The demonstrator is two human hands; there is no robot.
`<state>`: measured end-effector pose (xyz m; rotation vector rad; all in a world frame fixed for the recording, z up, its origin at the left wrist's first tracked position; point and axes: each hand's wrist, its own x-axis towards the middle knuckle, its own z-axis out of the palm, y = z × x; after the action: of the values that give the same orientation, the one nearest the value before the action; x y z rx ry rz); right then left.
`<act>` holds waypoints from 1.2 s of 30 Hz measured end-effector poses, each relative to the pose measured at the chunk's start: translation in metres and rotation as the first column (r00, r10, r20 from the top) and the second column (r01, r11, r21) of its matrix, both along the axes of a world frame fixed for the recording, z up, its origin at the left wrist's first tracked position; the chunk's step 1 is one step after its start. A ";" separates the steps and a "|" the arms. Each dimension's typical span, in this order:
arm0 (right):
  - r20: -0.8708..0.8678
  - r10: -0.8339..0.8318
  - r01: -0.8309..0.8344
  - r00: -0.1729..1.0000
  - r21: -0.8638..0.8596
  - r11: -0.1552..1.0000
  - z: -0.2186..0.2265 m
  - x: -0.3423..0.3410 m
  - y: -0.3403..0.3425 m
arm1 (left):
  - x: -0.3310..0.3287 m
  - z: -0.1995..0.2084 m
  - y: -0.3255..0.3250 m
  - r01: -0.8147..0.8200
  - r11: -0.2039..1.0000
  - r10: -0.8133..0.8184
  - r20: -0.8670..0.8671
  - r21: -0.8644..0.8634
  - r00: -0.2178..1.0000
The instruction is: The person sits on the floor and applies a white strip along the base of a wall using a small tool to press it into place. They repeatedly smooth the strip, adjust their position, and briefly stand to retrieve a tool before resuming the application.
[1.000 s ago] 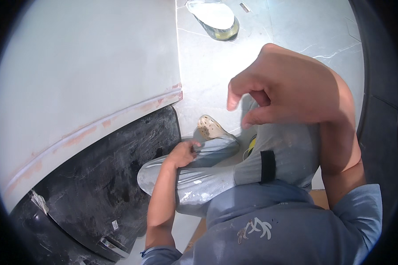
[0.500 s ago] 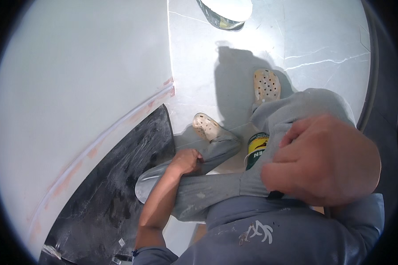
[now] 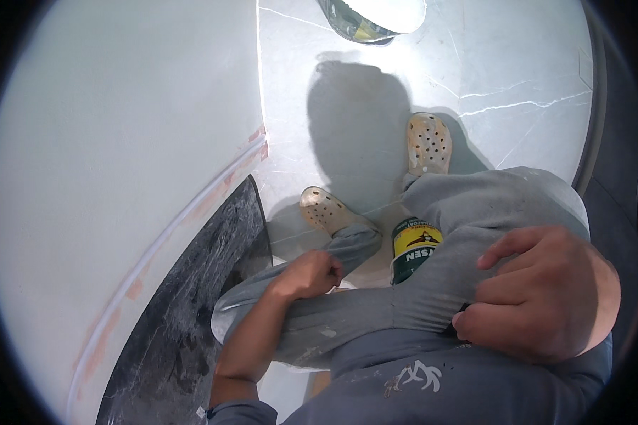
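My left hand point(image 3: 307, 275) rests on my left thigh, closed, its fingers curled inward and partly hidden. Near my right hip is my right hand point(image 3: 539, 294), the fingers bent and the index finger standing a little apart. A small dark object point(image 3: 463, 315) shows at its thumb side; what it is, and whether the fingers hold it, I cannot make out. Between my legs stands a green and yellow bucket point(image 3: 416, 248), partly covered by my grey trousers point(image 3: 340, 312).
A pale wall point(image 3: 135, 127) rises on the left, its lower edge patched in reddish brown. Against it lies a black, dusty slab or sheet point(image 3: 191, 297). Another bucket point(image 3: 361, 25) with white in it stands ahead on the grey marbled floor point(image 3: 517, 64). My feet wear beige clogs point(image 3: 429, 145).
My right hand has dropped back toward my hip and is less blurred. The left has shifted slightly right and nearer. More of the bucket between my legs shows, and my shadow has moved left.
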<state>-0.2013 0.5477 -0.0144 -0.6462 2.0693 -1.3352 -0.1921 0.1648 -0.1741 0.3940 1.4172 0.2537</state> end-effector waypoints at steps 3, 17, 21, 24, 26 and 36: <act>-0.009 -0.023 0.023 1.000 0.011 1.000 -0.001 0.001 -0.003 | 0.001 -0.001 0.002 -0.035 0.998 0.035 0.004 0.045 0.999; 0.002 0.026 -0.026 1.000 0.025 0.999 0.000 -0.003 0.001 | 0.002 -0.010 -0.008 -0.178 0.969 0.207 -0.170 0.174 0.963; 0.056 -0.029 0.024 0.998 0.086 0.996 0.004 0.001 -0.003 | 0.000 -0.014 -0.014 -0.225 0.938 0.272 -0.155 0.264 0.950; 0.065 -0.117 0.108 0.991 0.128 0.986 0.006 0.004 -0.005 | -0.001 -0.019 -0.017 -0.239 0.951 0.270 -0.148 0.196 0.952; 0.045 -0.146 0.139 0.988 0.138 0.981 0.004 0.006 -0.006 | -0.001 -0.023 -0.019 -0.254 0.951 0.282 -0.159 0.175 0.946; -0.029 -0.186 0.188 0.982 0.119 0.975 0.006 0.013 -0.007 | -0.005 -0.041 -0.036 -0.333 0.935 0.355 -0.351 0.124 0.866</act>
<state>-0.1885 0.5412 -0.0085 -0.4206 2.2512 -1.2961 -0.1969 0.1285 -0.2149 0.2394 1.8567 0.5365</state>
